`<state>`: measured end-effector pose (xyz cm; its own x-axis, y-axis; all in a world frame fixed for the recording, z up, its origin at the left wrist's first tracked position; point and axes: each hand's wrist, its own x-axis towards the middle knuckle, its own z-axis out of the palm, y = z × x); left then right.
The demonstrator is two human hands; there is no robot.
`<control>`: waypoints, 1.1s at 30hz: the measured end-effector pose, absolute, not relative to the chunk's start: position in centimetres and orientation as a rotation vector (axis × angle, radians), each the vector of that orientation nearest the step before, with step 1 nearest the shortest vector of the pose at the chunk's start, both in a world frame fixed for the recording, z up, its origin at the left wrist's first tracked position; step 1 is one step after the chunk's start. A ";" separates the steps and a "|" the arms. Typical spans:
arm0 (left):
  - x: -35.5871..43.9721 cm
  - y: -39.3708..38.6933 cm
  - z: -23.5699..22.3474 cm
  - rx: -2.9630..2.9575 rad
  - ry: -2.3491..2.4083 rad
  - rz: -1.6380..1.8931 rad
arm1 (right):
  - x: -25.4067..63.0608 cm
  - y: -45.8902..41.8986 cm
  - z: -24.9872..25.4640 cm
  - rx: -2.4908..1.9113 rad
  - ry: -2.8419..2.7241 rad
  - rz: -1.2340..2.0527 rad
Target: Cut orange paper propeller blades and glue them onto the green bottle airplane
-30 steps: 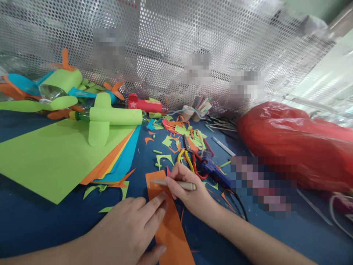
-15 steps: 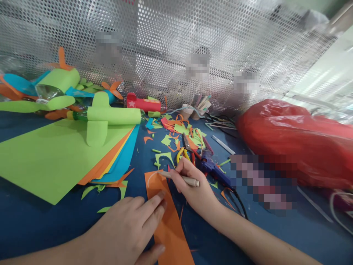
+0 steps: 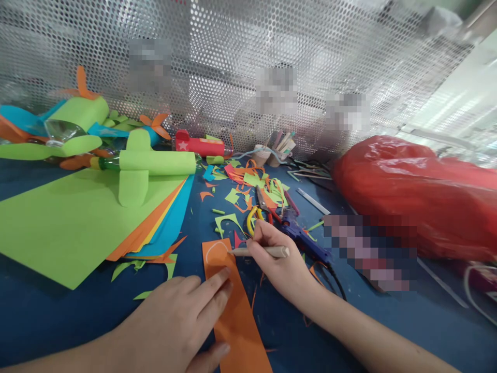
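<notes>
Orange, the strip point(image 3: 243, 316) is lying lengthwise near to far on the worktop point(image 3: 31, 316); our left hand point(image 3: 182, 311) is pressing it, fingers extended; our right hand point(image 3: 283, 269), beside its far end, is gripping a pen point(image 3: 278, 252).

Flat orange paper strip point(image 3: 243, 326) on flat blue tabletop point(image 3: 46, 305), under L hand point(image 3: 180, 311); slim beige pen point(image 3: 241, 252) in R hand point(image 3: 277, 256). Rect. lime paper sheet point(image 3: 66, 223) to L, w/ winged lime paper-wrapped bottle point(image 3: 163, 163) on top. Bulky red plastic bag point(image 3: 415, 191) far R.
</notes>
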<state>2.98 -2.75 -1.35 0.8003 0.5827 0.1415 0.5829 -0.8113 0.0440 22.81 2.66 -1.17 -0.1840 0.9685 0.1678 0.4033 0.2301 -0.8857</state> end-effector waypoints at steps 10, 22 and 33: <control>3.4 -2.7 -1.3 -3.007 -1.010 -0.229 | 23.0 2.4 -0.8 -1.306 -1.732 0.931; 3.5 -2.7 -0.5 -3.054 -1.034 -0.047 | 23.2 2.6 -0.6 -1.330 -1.808 0.894; 3.0 -2.8 -0.7 -3.072 -1.085 -0.140 | 23.1 2.7 0.0 -1.149 -1.552 0.886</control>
<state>3.02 -2.80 -0.67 0.7757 0.6298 0.0407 0.6195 -0.7722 0.1409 23.06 2.70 0.04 -0.0799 0.9575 0.2771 0.2485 0.2883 -0.9247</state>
